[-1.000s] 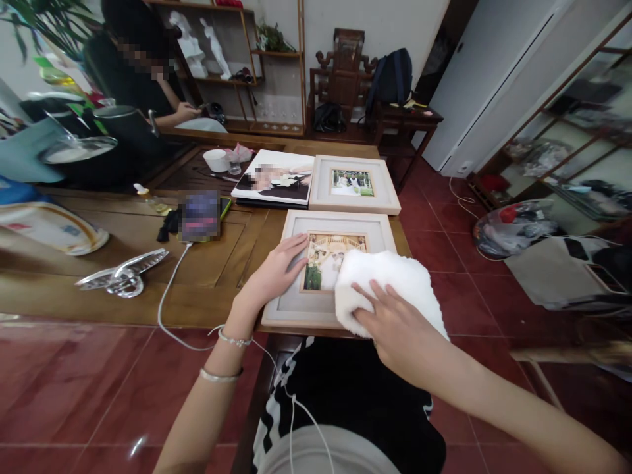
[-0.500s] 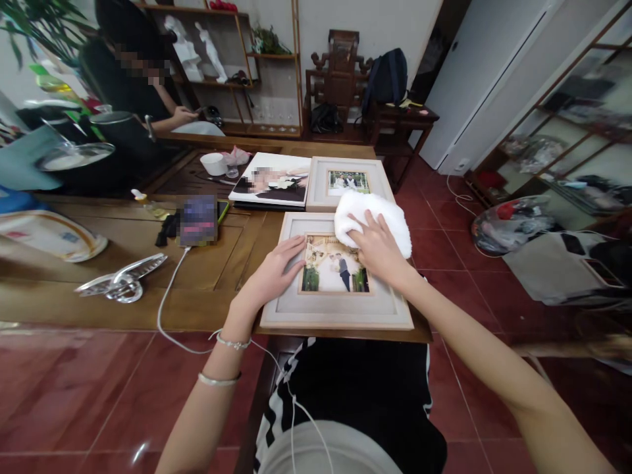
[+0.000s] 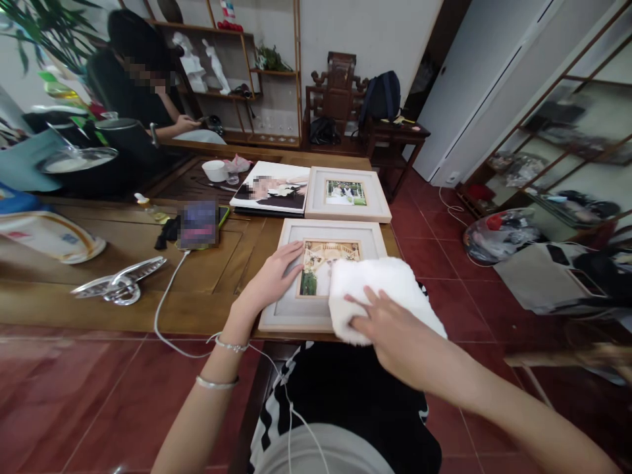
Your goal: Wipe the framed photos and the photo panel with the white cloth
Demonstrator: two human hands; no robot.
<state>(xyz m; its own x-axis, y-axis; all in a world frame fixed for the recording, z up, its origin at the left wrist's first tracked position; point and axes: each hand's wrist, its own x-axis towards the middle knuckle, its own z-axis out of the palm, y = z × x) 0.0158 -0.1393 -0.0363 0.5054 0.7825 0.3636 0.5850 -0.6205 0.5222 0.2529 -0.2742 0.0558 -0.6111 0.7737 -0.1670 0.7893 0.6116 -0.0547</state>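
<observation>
A picture frame [image 3: 281, 309] with a pale wooden border lies flat at the table's near edge, a wedding photo [image 3: 316, 253] inside it. My left hand [image 3: 273, 273] rests open on its left side, fingers stretched towards the photo. Under my right hand [image 3: 385, 322] is a fluffy white cloth [image 3: 395, 280], pressed on the frame's lower right part and hiding that corner. Some fingers of the right hand sink into the cloth. Behind lies a second frame [image 3: 380, 204] with an outdoor photo, touching a photo album [image 3: 261, 204] on its left.
On the table [image 3: 237, 283] at left are a silver winged ornament [image 3: 121, 280], a phone [image 3: 197, 227] with a white cable, a small dropper bottle [image 3: 153, 209], a white cup [image 3: 215, 170] and a large bottle [image 3: 49, 230]. A person [image 3: 138, 85] sits across, holding a phone.
My right hand has moved the white cloth from the frame's upper right corner down to its lower right. My left hand stays in place on the frame. The view has tilted slightly up.
</observation>
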